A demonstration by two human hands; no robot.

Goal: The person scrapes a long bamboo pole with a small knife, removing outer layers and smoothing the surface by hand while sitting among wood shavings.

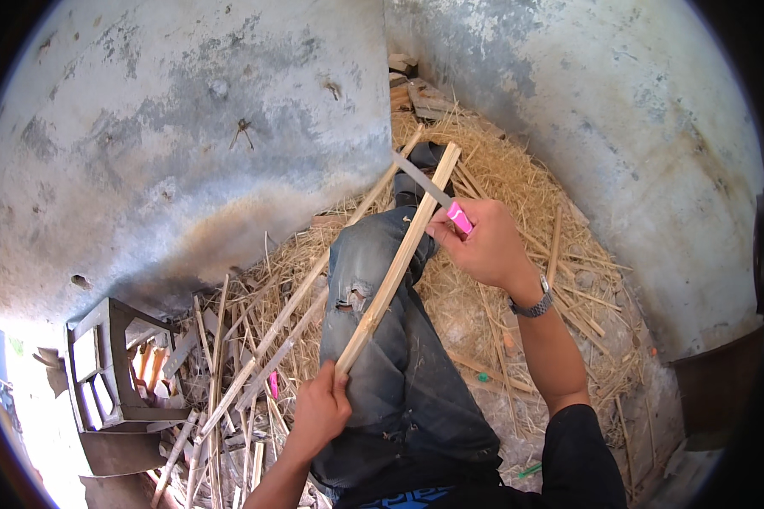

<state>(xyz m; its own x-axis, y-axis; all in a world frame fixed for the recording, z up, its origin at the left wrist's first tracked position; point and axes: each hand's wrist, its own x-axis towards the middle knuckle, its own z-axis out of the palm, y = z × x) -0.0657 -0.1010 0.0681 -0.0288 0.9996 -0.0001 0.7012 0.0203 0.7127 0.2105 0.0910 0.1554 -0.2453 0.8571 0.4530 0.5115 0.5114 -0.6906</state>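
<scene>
A long, pale wooden strip (399, 263) slants across my legs, its far end near my dark shoe. My left hand (323, 407) is closed around the near end of it. In my right hand (484, 242) is a knife (424, 181) with a pink handle, held in a closed grip. The blade points up and to the left, lying across the strip near its far end; whether its edge bites into the wood I cannot tell. A small curl of wood shows on the strip below the blade.
Thin shavings (526, 195) cover the ground ahead and to the right. Long wooden sticks (267, 339) lean and lie at my left, beside a dark frame-like object (115, 365). Worn grey walls (187, 127) rise on both sides and meet at the far corner.
</scene>
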